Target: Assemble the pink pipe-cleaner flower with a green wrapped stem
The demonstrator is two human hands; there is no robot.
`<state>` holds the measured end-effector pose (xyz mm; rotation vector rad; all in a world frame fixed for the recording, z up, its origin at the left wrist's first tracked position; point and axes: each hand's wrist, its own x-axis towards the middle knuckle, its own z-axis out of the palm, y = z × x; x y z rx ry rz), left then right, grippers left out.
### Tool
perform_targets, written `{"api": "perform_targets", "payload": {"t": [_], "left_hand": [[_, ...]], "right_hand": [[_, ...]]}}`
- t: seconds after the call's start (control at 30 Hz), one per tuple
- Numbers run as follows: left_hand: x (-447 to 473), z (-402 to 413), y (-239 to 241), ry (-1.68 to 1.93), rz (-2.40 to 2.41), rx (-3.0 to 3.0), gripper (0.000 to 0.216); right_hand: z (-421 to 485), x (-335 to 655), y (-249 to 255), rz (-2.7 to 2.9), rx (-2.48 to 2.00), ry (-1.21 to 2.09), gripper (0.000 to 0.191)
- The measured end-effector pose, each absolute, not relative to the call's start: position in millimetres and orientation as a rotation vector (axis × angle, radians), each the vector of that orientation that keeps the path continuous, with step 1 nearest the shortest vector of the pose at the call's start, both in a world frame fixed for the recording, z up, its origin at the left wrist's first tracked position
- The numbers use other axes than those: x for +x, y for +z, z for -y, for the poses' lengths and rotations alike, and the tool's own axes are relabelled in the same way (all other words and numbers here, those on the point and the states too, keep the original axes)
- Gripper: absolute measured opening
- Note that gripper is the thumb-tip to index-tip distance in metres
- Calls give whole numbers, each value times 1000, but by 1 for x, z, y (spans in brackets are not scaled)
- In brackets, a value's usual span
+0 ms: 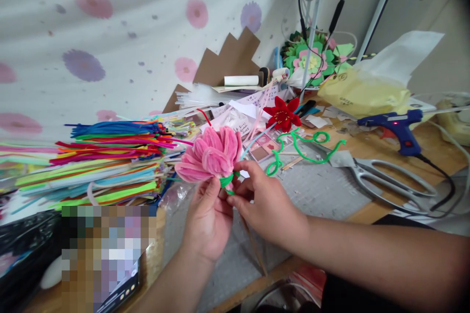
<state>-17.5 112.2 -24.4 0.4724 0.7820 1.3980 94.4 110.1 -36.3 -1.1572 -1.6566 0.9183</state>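
Observation:
A pink pipe-cleaner flower with a green wrapped base is held up in front of me. My left hand grips it under the petals, fingers closed round the base. Beside it, my right hand pinches the green pipe cleaner at the base with thumb and fingers. A thin stick runs down from the flower below my hands.
A big pile of coloured pipe cleaners lies at the left. A red flower with curly green stem, large scissors, a blue glue gun with its cable, a yellow bag and paper scraps lie to the right. A phone sits at the bottom left.

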Motion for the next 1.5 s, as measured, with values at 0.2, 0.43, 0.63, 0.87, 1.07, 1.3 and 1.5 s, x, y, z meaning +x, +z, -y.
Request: {"api": "perform_targets", "payload": {"t": [0.2, 0.43, 0.63, 0.87, 1.07, 1.3, 1.5], "left_hand": [[-26, -115, -23, 1396, -810, 492, 21], [-24, -114, -22, 1422, -782, 493, 14], [-21, -109, -23, 1411, -787, 516, 11], [-20, -107, -23, 1429, -782, 536, 14], [-18, -108, -25, 1424, -791, 500, 20], [-18, -107, -22, 1434, -749, 466, 13], [-18, -108, -18, 1442, -740, 415, 8]], "right_hand": [[-109, 100, -31, 1716, -1048, 996, 51], [-122, 119, -27, 1852, -985, 512, 17], [-127, 126, -26, 1943, -969, 69, 15], [-124, 123, -25, 1898, -984, 82, 12], [-121, 116, -26, 1777, -999, 281, 5], [-117, 113, -28, 1689, -916, 394, 3], [-118, 112, -31, 1679, -824, 346, 12]]}}
